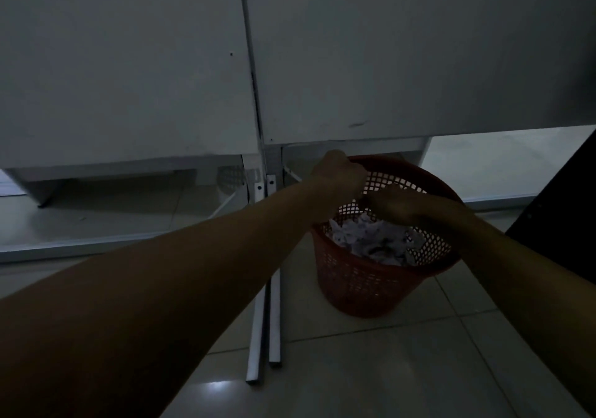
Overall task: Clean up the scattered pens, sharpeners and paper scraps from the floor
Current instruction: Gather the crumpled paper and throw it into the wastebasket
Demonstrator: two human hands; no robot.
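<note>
A dim tiled floor (371,369) beneath pale worktops. Both hands meet over a red mesh bin (364,288) of paper scraps (371,240); left hand (338,175) curled, right hand (392,203) unclear. Seemingly dropping scraps; next, gathering the remainder.

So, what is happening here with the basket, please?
A person holds both hands over a red mesh waste basket on the tiled floor. The left hand and right hand meet above its rim, fingers curled. It is too dark to see what they hold. Crumpled paper scraps already lie inside.
</note>
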